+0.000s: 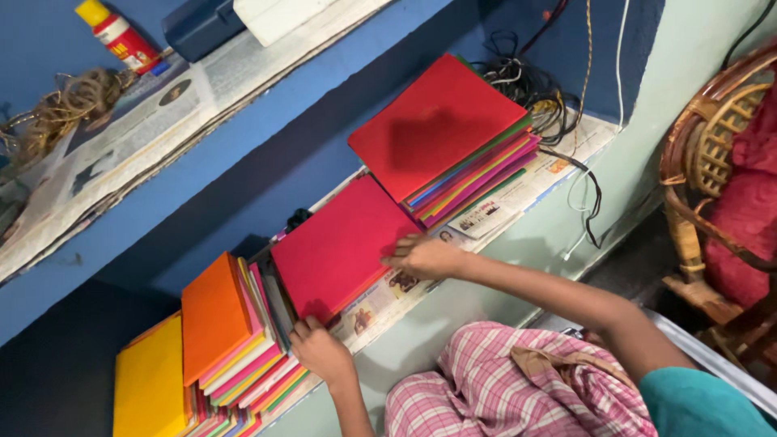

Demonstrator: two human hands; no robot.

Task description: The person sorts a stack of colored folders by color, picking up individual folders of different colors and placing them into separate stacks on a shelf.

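Observation:
A thin stack of crimson card sheets [336, 247] lies on a newspaper-lined shelf [380, 301]. My left hand [324, 352] grips its near lower corner. My right hand [425, 255] holds its right edge, fingers laid over the top sheet. To the right sits a thicker pile of multicoloured sheets with a red top [437, 125]. On the left, an orange-topped pile [212, 316] leans over more coloured sheets, beside a yellow pile [150, 384].
Tangled black cables [534, 89] lie behind the red-topped pile. The upper shelf carries newspaper [121, 137], a red and yellow spray can [121, 36], a coil of twine [69, 101] and a dark blue box [198, 24]. A cane chair [712, 137] stands at the right.

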